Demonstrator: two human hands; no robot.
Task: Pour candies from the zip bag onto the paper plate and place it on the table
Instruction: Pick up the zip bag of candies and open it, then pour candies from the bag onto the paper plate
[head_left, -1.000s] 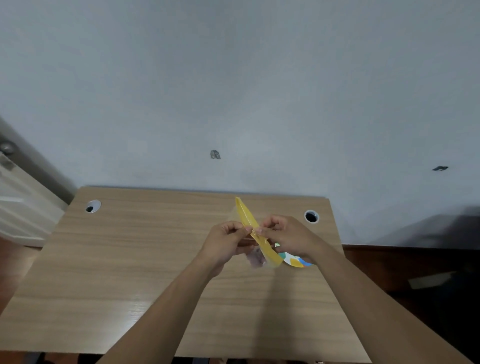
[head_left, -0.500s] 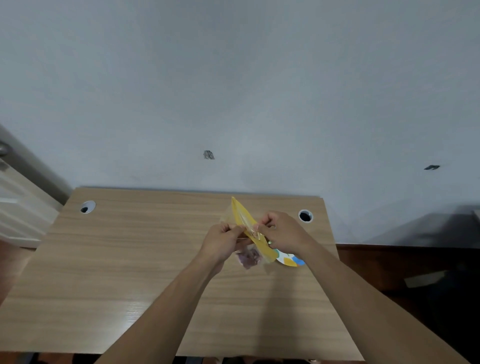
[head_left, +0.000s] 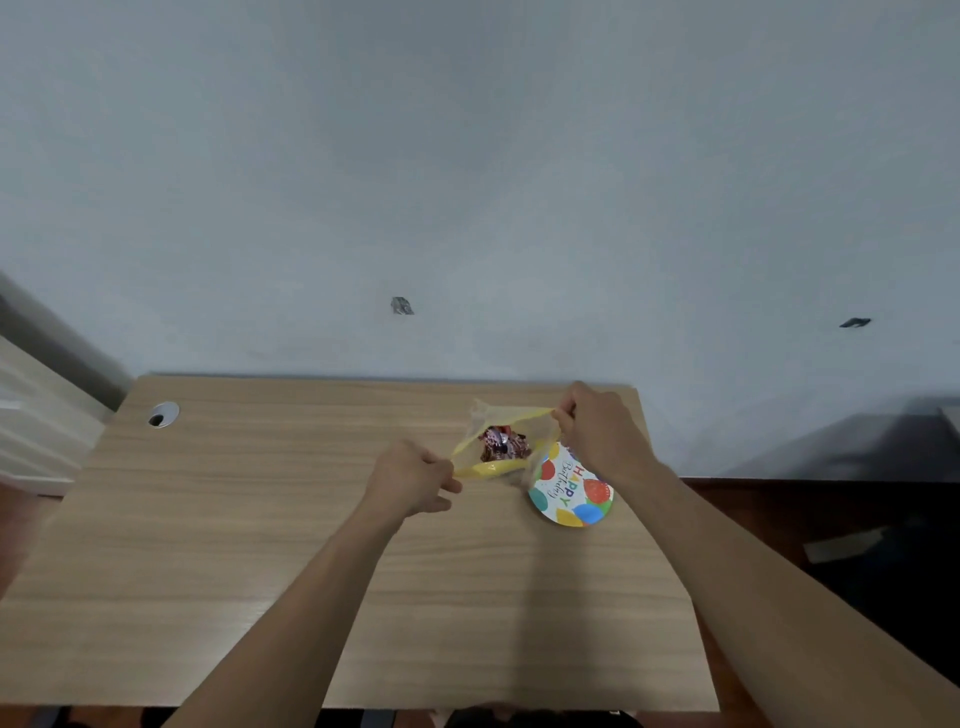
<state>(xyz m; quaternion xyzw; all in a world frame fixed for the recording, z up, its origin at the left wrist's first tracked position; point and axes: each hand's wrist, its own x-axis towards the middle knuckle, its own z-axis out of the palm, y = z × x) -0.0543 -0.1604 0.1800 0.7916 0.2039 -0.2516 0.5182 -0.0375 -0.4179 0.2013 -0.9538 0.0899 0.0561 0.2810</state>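
A clear zip bag (head_left: 491, 465) with a yellow zip strip hangs above the table, its mouth pulled wide. Wrapped candies (head_left: 501, 443) in red and white show inside it. My left hand (head_left: 413, 480) pinches the near side of the mouth. My right hand (head_left: 597, 434) pinches the far right side. A paper plate (head_left: 569, 493) printed with balloons and "Happy Birthday" lies on the table just right of the bag, partly under my right wrist and the bag's edge.
The wooden table (head_left: 260, 545) stands against a pale wall. A cable hole (head_left: 163, 414) sits in its far left corner. To the right of the table is dark floor (head_left: 831, 519).
The bag was edge-on and shut between both hands. My hands have moved apart and the mouth now gapes, showing the candies. The plate is more exposed.
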